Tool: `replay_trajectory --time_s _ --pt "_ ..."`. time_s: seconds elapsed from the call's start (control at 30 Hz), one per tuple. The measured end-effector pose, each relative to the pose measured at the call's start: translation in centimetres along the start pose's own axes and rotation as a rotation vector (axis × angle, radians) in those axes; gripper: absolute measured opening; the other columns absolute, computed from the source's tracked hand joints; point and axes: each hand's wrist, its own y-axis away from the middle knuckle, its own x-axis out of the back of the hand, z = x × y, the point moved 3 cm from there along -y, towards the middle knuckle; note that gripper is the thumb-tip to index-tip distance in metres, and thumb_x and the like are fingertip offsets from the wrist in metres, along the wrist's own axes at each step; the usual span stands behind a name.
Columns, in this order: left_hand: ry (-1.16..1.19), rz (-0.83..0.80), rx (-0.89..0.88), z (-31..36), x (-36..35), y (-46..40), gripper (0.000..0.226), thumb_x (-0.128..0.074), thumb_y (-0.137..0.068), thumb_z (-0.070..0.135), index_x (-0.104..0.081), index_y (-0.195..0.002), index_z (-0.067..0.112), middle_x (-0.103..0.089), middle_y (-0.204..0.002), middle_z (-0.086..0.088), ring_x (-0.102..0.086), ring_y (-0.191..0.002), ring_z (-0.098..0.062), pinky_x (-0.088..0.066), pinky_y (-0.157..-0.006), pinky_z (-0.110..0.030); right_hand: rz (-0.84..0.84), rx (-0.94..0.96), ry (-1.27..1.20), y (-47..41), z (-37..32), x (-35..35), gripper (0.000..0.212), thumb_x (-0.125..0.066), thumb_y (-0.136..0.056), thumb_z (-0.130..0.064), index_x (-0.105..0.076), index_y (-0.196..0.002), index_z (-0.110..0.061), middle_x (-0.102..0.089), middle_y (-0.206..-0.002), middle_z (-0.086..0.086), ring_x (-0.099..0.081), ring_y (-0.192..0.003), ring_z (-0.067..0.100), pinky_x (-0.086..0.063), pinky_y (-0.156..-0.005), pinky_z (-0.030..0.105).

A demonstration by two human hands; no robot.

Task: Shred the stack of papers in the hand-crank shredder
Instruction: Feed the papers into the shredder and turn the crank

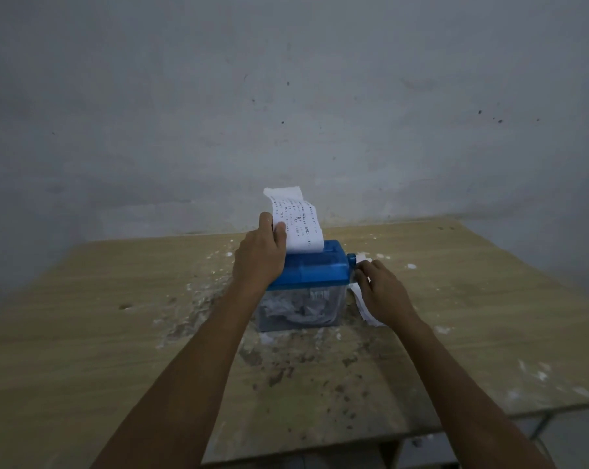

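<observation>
With the sheet (298, 225) standing in the slot of the shredder (311, 269) on the table (117, 316), pinched upright by the left hand (260, 252), the crank (353, 262), gripped by the right hand (381, 289), is best turned steadily while the sheet is kept square.

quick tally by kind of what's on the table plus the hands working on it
hand-crank shredder: 1
printed paper strip standing in the slot, pinched by the left hand: 1
loose papers beside the shredder, under the right hand: 1 pile, sheets not countable
hands: 2
total: 5
</observation>
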Motion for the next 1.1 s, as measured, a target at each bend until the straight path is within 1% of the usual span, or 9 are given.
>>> replay_trajectory --time_s 0.17,0.3,0.4,0.57,0.63,0.8,0.93,1.03,1.1 --pt "-0.049 0.025 0.019 0.0 -0.2 0.0 0.035 -0.028 -0.108 0.039 -0.041 -0.125 0.012 -0.055 -0.089 -0.007 -0.052 -0.07 -0.024 -0.032 -0.052 -0.033 0.032 -0.044 -0.043 1.9 0.1 -1.0 0.028 -0.036 -0.103 -0.022 -0.055 -0.083 -0.015 -0.055 -0.074 0.0 -0.052 -0.066 0.016 -0.046 -0.062 0.035" --pt "-0.034 0.03 0.011 0.1 -0.5 0.0 0.043 -0.028 -0.108 0.04 -0.037 -0.14 0.013 -0.061 -0.097 -0.011 -0.056 -0.078 -0.029 -0.037 -0.061 -0.035 0.062 -0.022 -0.083 2.4 -0.2 0.3 0.037 -0.039 -0.102 -0.017 -0.042 -0.066 -0.028 -0.048 -0.059 -0.006 -0.047 -0.055 0.01 -0.035 -0.053 0.029" --pt "-0.042 0.018 -0.008 0.0 -0.4 -0.1 0.039 -0.029 -0.108 0.04 -0.04 -0.133 0.012 -0.063 -0.102 -0.012 -0.055 -0.077 -0.027 -0.04 -0.06 -0.037 0.099 -0.002 -0.111 2.0 -0.9 1.0 0.039 -0.034 -0.099 -0.021 -0.038 -0.061 -0.029 -0.042 -0.052 -0.005 -0.039 -0.048 0.006 -0.03 -0.049 0.028" --pt "-0.066 -0.007 -0.089 0.1 -0.2 -0.1 0.027 -0.031 -0.107 0.041 -0.04 -0.111 0.016 -0.065 -0.097 -0.011 -0.056 -0.069 -0.024 -0.049 -0.057 -0.038 0.239 -0.094 -0.231 1.6 -2.0 1.2 0.05 -0.037 -0.104 -0.018 -0.052 -0.058 -0.008 -0.049 -0.049 0.01 -0.042 -0.043 0.019 -0.032 -0.046 0.032" --pt "-0.07 -0.007 -0.099 0.2 -0.1 -0.1 0.027 -0.031 -0.107 0.041 -0.04 -0.11 0.016 -0.066 -0.099 -0.011 -0.057 -0.069 -0.025 -0.049 -0.057 -0.039 0.281 -0.126 -0.265 1.6 -2.3 1.3 0.049 -0.036 -0.104 -0.018 -0.051 -0.058 -0.01 -0.046 -0.048 0.005 -0.04 -0.043 0.016 -0.033 -0.046 0.032" --pt "-0.104 0.001 -0.096 0.5 -0.2 0.1 0.028 -0.03 -0.107 0.043 -0.039 -0.111 0.017 -0.067 -0.099 -0.009 -0.056 -0.066 -0.022 -0.05 -0.055 -0.039 0.295 -0.285 -0.356 1.6 -2.5 1.4 0.05 -0.035 -0.103 -0.021 -0.055 -0.062 0.0 -0.047 -0.053 0.008 -0.042 -0.051 0.021 -0.042 -0.056 0.049" --pt "-0.123 -0.021 -0.119 0.7 0.1 0.0 0.03 -0.031 -0.107 0.042 -0.041 -0.113 0.015 -0.066 -0.1 -0.01 -0.054 -0.065 -0.021 -0.046 -0.053 -0.035 0.36 -0.304 -0.393 0.0 -3.4 3.4 0.056 -0.034 -0.103 -0.029 -0.054 -0.058 -0.001 -0.045 -0.052 0.005 -0.04 -0.051 0.018 -0.037 -0.053 0.041" --pt "-0.067 -0.022 -0.126 0.6 0.1 0.0 0.028 -0.032 -0.107 0.042 -0.04 -0.109 0.015 -0.065 -0.093 -0.009 -0.049 -0.06 -0.016 -0.038 -0.048 -0.032 0.363 -0.281 -0.408 -1.9 -3.5 4.7 0.061 -0.033 -0.102 -0.035 -0.053 -0.058 0.002 -0.049 -0.052 0.006 -0.043 -0.05 0.019 -0.042 -0.054 0.043" --pt "-0.041 -0.025 -0.135 0.5 0.1 0.0 0.027 -0.033 -0.107 0.042 -0.038 -0.107 0.016 -0.065 -0.094 -0.009 -0.05 -0.06 -0.016 -0.041 -0.049 -0.032 0.355 -0.265 -0.406 -3.0 -3.5 5.0 0.066 -0.03 -0.102 -0.04 -0.053 -0.056 0.0 -0.053 -0.052 0.008 -0.046 -0.049 0.02 -0.044 -0.055 0.041"
